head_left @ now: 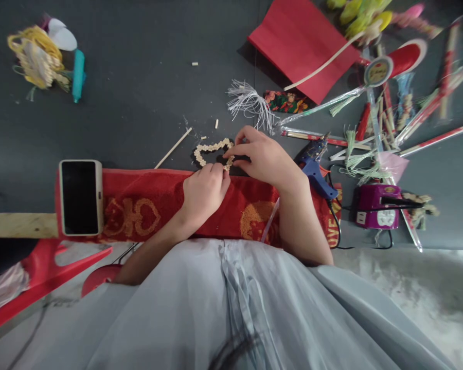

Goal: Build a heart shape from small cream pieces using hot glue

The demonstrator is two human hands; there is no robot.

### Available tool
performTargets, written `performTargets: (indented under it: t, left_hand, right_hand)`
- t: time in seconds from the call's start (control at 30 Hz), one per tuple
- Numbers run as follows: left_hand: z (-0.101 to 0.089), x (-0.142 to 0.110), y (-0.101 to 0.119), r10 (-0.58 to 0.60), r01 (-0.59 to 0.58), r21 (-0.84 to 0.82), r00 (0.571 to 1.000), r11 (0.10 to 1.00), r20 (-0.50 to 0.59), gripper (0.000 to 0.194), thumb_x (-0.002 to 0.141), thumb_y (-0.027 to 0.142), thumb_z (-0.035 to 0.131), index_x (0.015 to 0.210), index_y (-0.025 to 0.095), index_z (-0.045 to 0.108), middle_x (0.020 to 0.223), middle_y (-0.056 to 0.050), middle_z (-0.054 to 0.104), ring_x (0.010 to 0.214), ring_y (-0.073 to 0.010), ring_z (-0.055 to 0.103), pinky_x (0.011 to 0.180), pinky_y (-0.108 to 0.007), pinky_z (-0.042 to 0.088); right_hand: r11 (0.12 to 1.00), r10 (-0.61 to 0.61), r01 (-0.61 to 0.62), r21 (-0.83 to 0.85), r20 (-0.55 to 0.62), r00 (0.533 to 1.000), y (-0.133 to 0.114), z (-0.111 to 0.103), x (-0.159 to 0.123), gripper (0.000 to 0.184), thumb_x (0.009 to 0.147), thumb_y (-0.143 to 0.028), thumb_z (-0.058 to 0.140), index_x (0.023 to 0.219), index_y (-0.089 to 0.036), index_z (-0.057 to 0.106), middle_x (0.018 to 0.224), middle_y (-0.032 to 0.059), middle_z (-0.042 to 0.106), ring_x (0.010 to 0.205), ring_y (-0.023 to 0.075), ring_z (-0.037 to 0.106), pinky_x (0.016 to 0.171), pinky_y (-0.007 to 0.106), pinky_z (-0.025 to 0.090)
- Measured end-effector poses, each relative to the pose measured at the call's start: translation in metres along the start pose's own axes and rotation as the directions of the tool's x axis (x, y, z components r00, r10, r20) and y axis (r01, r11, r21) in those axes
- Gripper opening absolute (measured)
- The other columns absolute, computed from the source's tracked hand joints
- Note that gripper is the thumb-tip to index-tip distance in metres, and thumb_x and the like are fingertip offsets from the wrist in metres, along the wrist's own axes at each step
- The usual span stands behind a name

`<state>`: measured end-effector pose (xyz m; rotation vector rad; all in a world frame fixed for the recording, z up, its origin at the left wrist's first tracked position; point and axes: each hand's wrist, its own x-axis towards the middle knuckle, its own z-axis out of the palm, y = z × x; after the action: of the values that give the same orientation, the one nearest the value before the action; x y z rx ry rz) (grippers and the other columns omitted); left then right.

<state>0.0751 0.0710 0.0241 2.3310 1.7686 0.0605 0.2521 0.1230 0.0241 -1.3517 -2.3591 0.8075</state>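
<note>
A heart-shaped outline made of small pale pieces (201,149) lies on the dark table at the front edge of a red towel. My left hand (205,194) rests on the towel with its fingers curled, the tips at the heart's near right edge. From the right, my right hand (263,158) reaches over the heart, thumb and fingers closed on its right side. The fingers cover part of that side, so I cannot see whether a loose piece is between them. A blue glue gun (318,177) lies right of my right wrist.
A phone-like device (81,198) lies on the red towel (139,198). A thin stick (173,148) and small cut bits lie near the heart. Red paper (304,46), a red thread spool (403,59), white strings (250,103) and a purple power socket (378,206) stand to the right.
</note>
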Motion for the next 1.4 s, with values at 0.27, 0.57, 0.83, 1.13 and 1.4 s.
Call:
performTargets:
  t: [0.27, 0.57, 0.83, 1.13, 1.4]
  left_hand:
    - [-0.001, 0.0, 0.0, 0.015, -0.015, -0.006, 1.0, 1.0, 0.006, 0.027, 0.101, 0.033, 0.043, 0.093, 0.018, 0.066, 0.087, -0.006, 0.072, 0.076, -0.021, 0.07, 0.054, -0.032, 0.034]
    - [-0.001, 0.0, 0.0, 0.029, -0.029, -0.001, 1.0, 1.0, 0.007, 0.028, 0.101, 0.033, 0.043, 0.09, 0.019, 0.064, 0.085, -0.006, 0.071, 0.074, -0.0204, 0.069, 0.052, -0.031, 0.031]
    - [-0.002, 0.0, 0.001, 0.017, -0.017, 0.004, 1.0, 1.0, 0.018, 0.026, 0.1, 0.033, 0.044, 0.091, 0.019, 0.065, 0.086, -0.006, 0.071, 0.075, -0.0214, 0.069, 0.052, -0.031, 0.031]
    - [-0.001, -0.003, -0.001, 0.005, -0.005, -0.009, 1.0, 1.0, 0.016, 0.028, 0.099, 0.036, 0.046, 0.089, 0.018, 0.066, 0.085, -0.007, 0.071, 0.076, -0.0218, 0.069, 0.054, -0.03, 0.035]
    - [-0.011, -0.013, -0.019, -0.063, 0.042, -0.137, 0.986, 0.99, -0.151, 0.025, 0.096, 0.033, 0.049, 0.096, 0.021, 0.071, 0.09, -0.004, 0.076, 0.079, -0.0179, 0.07, 0.062, -0.027, 0.043]
  right_hand:
    - [1.0, -0.006, 0.006, 0.007, 0.01, 1.0, 0.002, 0.001, 0.001, 0.03, 0.085, -0.014, 0.056, 0.104, -0.023, 0.077, 0.106, 0.0083, 0.059, 0.097, 0.0224, 0.058, 0.088, 0.037, 0.047]
    - [1.0, -0.014, 0.014, 0.001, 0.03, 0.999, 0.002, 0.0, 0.001, 0.034, 0.078, -0.016, 0.062, 0.109, -0.021, 0.075, 0.107, 0.009, 0.06, 0.097, 0.0237, 0.06, 0.087, 0.037, 0.048]
    - [1.0, -0.012, 0.012, 0.019, 0.035, 0.999, 0.0, -0.002, -0.001, 0.042, 0.073, -0.017, 0.066, 0.114, -0.021, 0.074, 0.108, 0.009, 0.059, 0.096, 0.0235, 0.059, 0.09, 0.038, 0.049]
    - [0.999, -0.004, 0.005, 0.054, -0.015, 1.0, -0.002, -0.006, -0.004, 0.044, 0.074, -0.014, 0.059, 0.115, -0.023, 0.072, 0.109, 0.0073, 0.059, 0.098, 0.0225, 0.058, 0.09, 0.038, 0.048]
    - [0.979, 0.156, -0.148, -0.138, 0.056, 0.986, -0.028, -0.03, -0.017, 0.024, 0.087, -0.019, 0.056, 0.104, -0.019, 0.073, 0.092, 0.007, 0.071, 0.084, 0.0225, 0.064, 0.075, 0.034, 0.047]
